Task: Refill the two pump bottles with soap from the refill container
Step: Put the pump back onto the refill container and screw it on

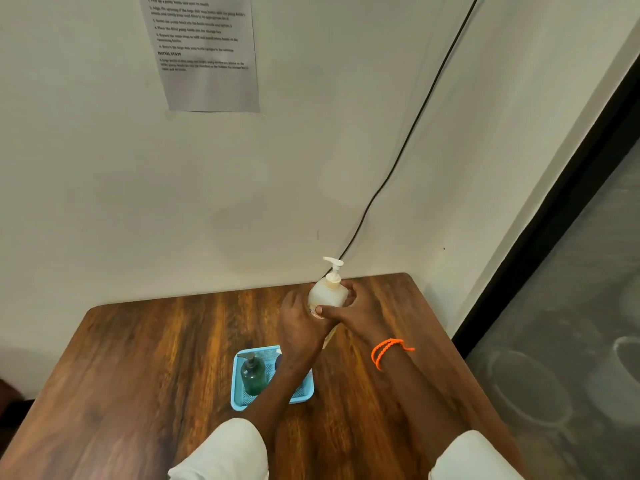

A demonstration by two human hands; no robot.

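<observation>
- Left hand (300,320), just right of frame centre, reaches forward with fingers curled.
- Right hand (349,306) beside it, thumb crossing toward the left hand.
- Both forearms stretch up from the bottom edge.

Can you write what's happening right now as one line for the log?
both hands: left hand and right hand hold white pump bottle upright | green pump bottle in blue tray | pump on

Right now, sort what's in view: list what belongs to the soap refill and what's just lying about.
Job: white pump bottle held in both hands (left hand, right hand); green pump bottle; blue tray.
Lying about: wall sheet; black cable; orange wristband.
</observation>
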